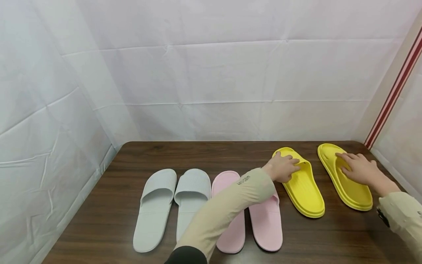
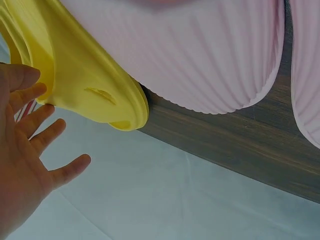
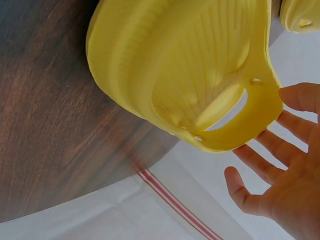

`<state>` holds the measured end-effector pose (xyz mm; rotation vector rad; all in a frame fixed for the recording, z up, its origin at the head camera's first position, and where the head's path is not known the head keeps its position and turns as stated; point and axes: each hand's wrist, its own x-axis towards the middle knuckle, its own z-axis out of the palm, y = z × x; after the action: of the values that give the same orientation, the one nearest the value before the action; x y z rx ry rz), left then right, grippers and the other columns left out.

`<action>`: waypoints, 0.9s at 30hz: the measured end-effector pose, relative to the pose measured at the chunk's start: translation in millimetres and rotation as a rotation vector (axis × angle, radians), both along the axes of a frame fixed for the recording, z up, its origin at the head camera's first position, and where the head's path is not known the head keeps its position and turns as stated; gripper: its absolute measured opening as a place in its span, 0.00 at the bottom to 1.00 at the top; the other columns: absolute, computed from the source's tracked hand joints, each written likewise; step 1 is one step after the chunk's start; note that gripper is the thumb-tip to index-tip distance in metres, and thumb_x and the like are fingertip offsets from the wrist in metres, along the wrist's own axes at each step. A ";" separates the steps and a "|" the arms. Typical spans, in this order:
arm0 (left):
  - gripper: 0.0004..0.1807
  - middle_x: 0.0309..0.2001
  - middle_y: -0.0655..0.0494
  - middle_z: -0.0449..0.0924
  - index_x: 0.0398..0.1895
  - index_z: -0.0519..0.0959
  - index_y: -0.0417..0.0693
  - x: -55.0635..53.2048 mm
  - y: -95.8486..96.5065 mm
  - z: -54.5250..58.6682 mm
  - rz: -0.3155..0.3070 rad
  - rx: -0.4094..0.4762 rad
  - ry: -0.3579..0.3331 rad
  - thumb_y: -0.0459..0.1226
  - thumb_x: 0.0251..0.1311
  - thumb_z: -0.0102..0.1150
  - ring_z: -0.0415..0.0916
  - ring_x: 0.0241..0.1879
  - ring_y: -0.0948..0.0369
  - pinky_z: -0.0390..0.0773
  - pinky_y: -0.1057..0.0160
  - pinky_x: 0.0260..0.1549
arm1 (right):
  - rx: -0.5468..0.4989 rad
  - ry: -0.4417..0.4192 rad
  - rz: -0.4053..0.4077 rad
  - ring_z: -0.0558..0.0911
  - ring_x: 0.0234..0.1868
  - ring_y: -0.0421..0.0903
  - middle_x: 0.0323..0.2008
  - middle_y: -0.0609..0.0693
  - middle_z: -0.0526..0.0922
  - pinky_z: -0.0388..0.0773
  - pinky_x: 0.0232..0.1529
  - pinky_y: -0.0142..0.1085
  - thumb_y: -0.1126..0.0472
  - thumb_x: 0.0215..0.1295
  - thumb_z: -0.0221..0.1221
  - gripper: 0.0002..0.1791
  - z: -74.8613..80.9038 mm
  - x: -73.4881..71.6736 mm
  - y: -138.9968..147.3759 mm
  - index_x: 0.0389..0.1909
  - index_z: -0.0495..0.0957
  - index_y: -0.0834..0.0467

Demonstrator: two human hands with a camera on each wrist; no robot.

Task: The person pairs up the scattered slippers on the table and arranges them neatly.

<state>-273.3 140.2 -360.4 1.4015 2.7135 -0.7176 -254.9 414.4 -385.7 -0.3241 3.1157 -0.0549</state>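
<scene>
On the right part of the table lie two yellow slippers, a left one (image 1: 306, 194) and a right one (image 1: 356, 194), apart from each other. My left hand (image 1: 281, 168) is over the strap of the left one; the left wrist view shows its fingers spread beside that yellow strap (image 2: 82, 80), holding nothing between them. My right hand (image 1: 359, 169) is at the strap of the other yellow slipper. In the right wrist view its fingertips (image 3: 300, 95) meet the strap's edge (image 3: 250, 125), the fingers spread and fairly straight.
Two pink slippers (image 1: 267, 227) lie left of the yellow ones, partly hidden by my left sleeve (image 1: 227, 205). Farther left are two pale grey slippers (image 1: 152, 220). White cloth (image 1: 217, 73) hangs behind the dark wooden table (image 1: 102, 220).
</scene>
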 end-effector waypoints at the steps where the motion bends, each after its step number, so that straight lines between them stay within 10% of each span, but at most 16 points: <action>1: 0.24 0.68 0.71 0.49 0.65 0.55 0.72 1.0 -0.1 0.6 -0.005 0.002 0.000 0.46 0.65 0.37 0.50 0.66 0.68 0.55 0.55 0.63 | -0.003 0.002 0.003 0.63 0.51 0.69 0.56 0.71 0.63 0.60 0.36 0.68 0.55 0.61 0.50 0.29 0.4 0.5 -0.3 0.61 0.58 0.61; 27: 0.26 0.65 0.68 0.57 0.64 0.59 0.68 24.2 -11.0 3.2 -0.188 0.005 -0.020 0.44 0.61 0.46 0.58 0.63 0.66 0.60 0.56 0.60 | -0.033 0.110 0.097 0.68 0.44 0.62 0.52 0.67 0.69 0.65 0.28 0.54 0.60 0.54 0.57 0.27 -7.7 28.8 -7.5 0.56 0.62 0.58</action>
<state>-249.1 129.2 -357.2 1.6714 2.5951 -0.7004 -226.1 406.9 -393.4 -0.4944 3.2048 -0.0915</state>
